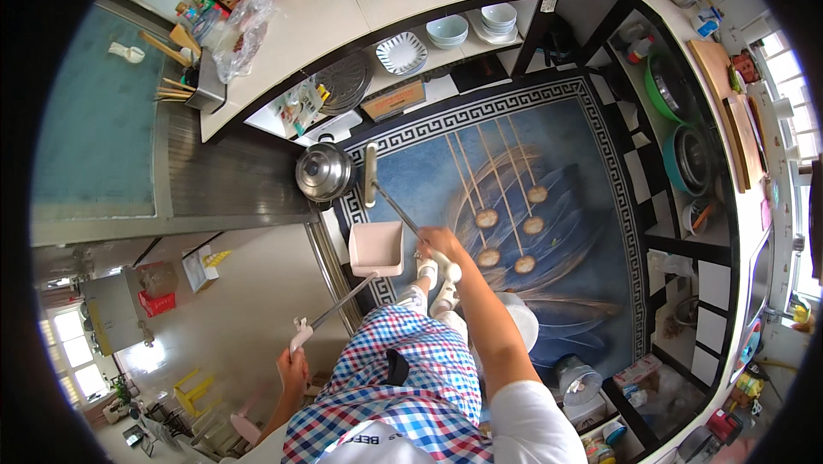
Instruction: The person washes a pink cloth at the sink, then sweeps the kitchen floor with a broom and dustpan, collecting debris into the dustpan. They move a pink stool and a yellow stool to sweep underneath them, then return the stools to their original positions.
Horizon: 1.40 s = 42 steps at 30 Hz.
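My left hand (294,371) grips the pale handle of a long-handled dustpan (376,249), whose pink pan rests at the kitchen threshold. In my right hand (439,242) is the stick of a broom (370,175). The narrow broom head lies near the mat's left border, just beyond the dustpan and apart from it. Close to that head stands a lidded stainless steel pot (323,171). Under the broom spreads a blue patterned floor mat (418,162) with a Greek-key border. I cannot make out any sweepings in the pan.
Open shelves under the counter hold bowls (447,31) and a cardboard box (393,101). Green and teal basins (669,88) fill the right-hand shelves. A white round bin (519,322) stands by my right arm. A metal door track (331,277) crosses the floor at left.
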### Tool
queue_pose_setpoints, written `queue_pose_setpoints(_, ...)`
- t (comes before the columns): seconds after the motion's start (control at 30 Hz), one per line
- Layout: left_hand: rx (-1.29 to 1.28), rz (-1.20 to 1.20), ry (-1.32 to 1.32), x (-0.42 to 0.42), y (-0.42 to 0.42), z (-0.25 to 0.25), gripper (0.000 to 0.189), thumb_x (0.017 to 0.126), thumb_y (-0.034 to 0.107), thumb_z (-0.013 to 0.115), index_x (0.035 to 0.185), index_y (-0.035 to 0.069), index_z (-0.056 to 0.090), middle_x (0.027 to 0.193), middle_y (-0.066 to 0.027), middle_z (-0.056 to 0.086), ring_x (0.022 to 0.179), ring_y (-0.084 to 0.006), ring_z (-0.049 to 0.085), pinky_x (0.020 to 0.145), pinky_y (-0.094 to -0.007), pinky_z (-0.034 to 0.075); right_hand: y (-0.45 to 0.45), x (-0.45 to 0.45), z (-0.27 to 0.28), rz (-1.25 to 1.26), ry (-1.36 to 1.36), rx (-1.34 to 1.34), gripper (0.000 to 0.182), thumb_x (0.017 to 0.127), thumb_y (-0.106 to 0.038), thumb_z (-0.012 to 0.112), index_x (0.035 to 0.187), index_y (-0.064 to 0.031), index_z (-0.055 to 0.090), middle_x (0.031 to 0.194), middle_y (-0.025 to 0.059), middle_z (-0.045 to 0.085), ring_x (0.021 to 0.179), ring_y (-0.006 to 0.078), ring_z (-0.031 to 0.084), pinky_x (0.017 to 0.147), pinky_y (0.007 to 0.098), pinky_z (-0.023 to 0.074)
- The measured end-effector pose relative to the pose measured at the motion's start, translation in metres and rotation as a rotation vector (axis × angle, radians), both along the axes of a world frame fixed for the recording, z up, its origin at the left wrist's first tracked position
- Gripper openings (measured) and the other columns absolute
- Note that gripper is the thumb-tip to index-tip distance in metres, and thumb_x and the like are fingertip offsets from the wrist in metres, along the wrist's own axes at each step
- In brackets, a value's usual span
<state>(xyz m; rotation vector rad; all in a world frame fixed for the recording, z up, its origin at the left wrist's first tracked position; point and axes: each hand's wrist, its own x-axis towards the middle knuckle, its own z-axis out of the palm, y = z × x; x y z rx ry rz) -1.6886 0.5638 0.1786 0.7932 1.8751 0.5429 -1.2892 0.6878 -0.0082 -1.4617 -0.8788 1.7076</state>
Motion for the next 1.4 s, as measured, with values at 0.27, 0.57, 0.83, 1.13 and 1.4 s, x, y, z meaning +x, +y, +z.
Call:
queue_pose_setpoints(0.27,-0.205,0.013,0.152,-0.015,0.027,-0.002,0.019,0.083,0.02,0.057,0.078,0.003,0.054,0.051,-0.0009,0.045,0.04,-0.0089,0.043,0.034,-0.0249,0.032,0.005,0.022,-0.026,-0.075,-0.252,-0.067,0.016,0.084,-0.015,0.048,0.083,-0.0015,0.056,0.059,0.0093,0.052,0.052,0.0188,0.053,0.045,0.0287,0.0419)
queue_pose_setpoints(0.57,-0.06,-0.355,0.451,-0.047,0.011,-0.037,0.021,0.079,0.02,0.061,0.082,-0.001,0.059,0.055,-0.0027,0.05,0.044,-0.01,0.047,0.038,-0.0247,0.035,0.025,-0.002,0.04,-0.295,-0.198,-0.022,0.015,0.083,-0.011,0.052,0.093,0.0006,0.053,0.065,0.0081,0.055,0.048,0.0122,0.049,0.046,0.0265,0.0395)
queue_pose_setpoints(0.83,-0.454,-0.098,0.243,-0.016,0.063,-0.001,0.021,0.079,0.019,0.061,0.085,0.0,0.052,0.052,-0.0023,0.047,0.042,-0.0098,0.044,0.038,-0.025,0.034,0.075,0.05,-0.074,-1.095,1.171,-0.59,0.013,0.085,-0.005,0.05,0.097,-0.0024,0.044,0.065,0.0155,0.05,0.044,0.0147,0.045,0.037,0.0208,0.0379)
queue_pose_setpoints(1.13,-0.396,0.147,0.51,-0.012,0.022,-0.033,0.021,0.076,0.013,0.06,0.086,-0.001,0.048,0.055,-0.008,0.05,0.047,-0.0142,0.048,0.041,-0.0274,0.039,0.056,0.054,0.016,-0.98,0.523,-0.463,0.039,0.082,-0.002,0.055,0.12,-0.0004,0.045,0.063,0.0091,0.052,0.044,0.0133,0.046,0.038,0.0256,0.0364)
queue_pose_setpoints(1.4,-0.395,-0.086,0.507,0.002,0.046,-0.02,0.026,0.07,0.014,0.059,0.052,-0.003,0.053,0.047,-0.0068,0.052,0.042,-0.0129,0.049,0.04,-0.0305,0.039,0.111,0.161,-0.099,-1.069,1.599,-0.456,0.016,0.088,-0.011,0.043,0.078,0.0005,0.041,0.058,0.0065,0.044,0.043,0.0134,0.045,0.037,0.0193,0.0403)
